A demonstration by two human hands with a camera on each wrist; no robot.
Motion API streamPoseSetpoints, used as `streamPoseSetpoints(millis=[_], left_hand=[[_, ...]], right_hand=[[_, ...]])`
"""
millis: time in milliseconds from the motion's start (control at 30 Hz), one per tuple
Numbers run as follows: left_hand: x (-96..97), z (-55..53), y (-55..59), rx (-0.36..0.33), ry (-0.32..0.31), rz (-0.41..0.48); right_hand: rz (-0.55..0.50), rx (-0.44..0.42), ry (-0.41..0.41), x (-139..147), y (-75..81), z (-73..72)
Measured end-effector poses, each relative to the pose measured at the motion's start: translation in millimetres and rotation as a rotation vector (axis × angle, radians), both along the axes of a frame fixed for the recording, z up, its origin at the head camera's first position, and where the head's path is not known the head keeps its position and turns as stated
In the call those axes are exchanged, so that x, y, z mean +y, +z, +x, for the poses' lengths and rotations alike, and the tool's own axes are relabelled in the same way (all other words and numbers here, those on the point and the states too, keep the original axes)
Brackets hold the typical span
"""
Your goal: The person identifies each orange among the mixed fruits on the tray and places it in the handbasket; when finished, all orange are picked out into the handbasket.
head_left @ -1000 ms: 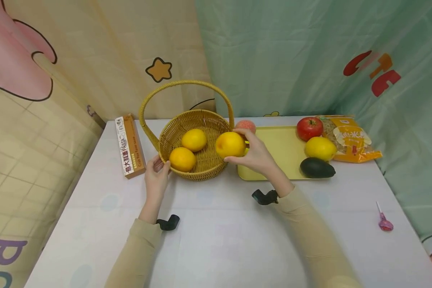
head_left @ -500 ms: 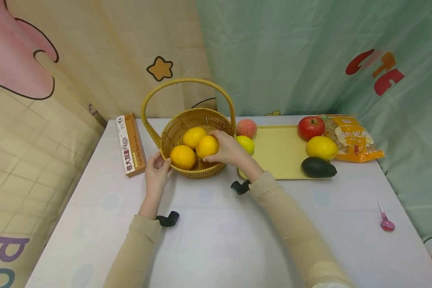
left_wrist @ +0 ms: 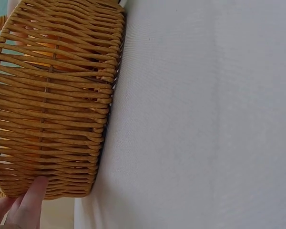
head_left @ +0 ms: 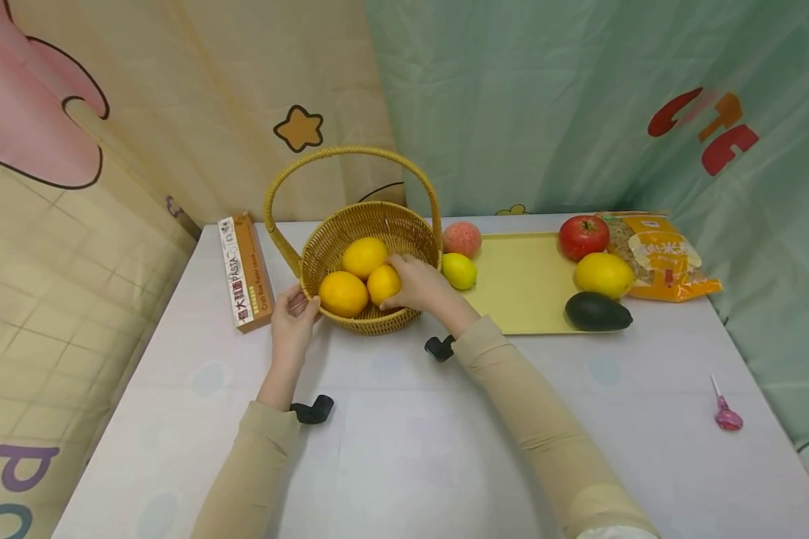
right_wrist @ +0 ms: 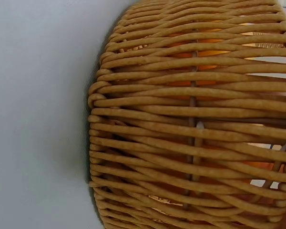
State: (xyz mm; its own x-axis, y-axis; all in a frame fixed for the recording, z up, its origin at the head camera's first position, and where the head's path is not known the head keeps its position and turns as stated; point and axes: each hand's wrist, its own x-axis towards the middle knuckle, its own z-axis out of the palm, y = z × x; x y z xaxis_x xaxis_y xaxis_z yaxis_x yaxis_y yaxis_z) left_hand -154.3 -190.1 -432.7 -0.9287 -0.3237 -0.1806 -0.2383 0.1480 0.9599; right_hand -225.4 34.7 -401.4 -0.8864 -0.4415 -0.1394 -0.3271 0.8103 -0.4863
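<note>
A woven wicker basket (head_left: 377, 323) with a tall arched handle stands at the back of the table. My left hand (head_left: 293, 327) grips its left front rim; in the left wrist view the fingers (left_wrist: 34, 198) lie against the weave. Inside the basket are two yellow-orange oranges, a back orange (head_left: 365, 257) and a front orange (head_left: 343, 294). My right hand (head_left: 418, 283) reaches over the right side of the rim and holds a third orange (head_left: 383, 284), low beside the other two. In the right wrist view the basket wall (right_wrist: 190, 109) hides that hand.
Left of the basket lies a pasta box (head_left: 246, 273). To its right, a yellow tray (head_left: 519, 288) has a peach (head_left: 462, 239), a lime (head_left: 459, 271), a tomato (head_left: 583, 237), a lemon (head_left: 604, 275) and an avocado (head_left: 598, 311). Beyond are a grain bag (head_left: 664, 258) and a lollipop (head_left: 727, 416).
My right hand has carried the orange leftward from above the basket's right rim and lowered it beside the other two. My left hand stays on the rim.
</note>
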Motion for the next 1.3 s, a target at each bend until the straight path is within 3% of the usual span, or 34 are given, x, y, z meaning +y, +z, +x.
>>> streamPoseSetpoints(millis=[433, 633, 833, 1067, 1300], left_hand=[[1.5, 0.4, 3.2, -0.008, -0.029, 0.011], [0.5, 0.3, 1.0, 0.004, -0.041, 0.007], [-1.9, 0.5, -0.3, 0.0, -0.029, -0.011], [-3.0, 1.0, 0.8, 0.001, -0.02, -0.015], [-2.3, 0.5, 0.2, 0.006, -0.029, -0.016]], right_hand=[[-0.148, 0.02, 0.019, 15, 0.8, 4.7], [-0.206, 0.105, 0.05, 25, 5.2, 14.5], [-0.291, 0.188, 0.07, 41, 20.1, 33.4], [-0.356, 0.253, 0.051, 68, 29.0, 49.4], [-0.395, 0.255, -0.036, 100, 25.0, 51.5]])
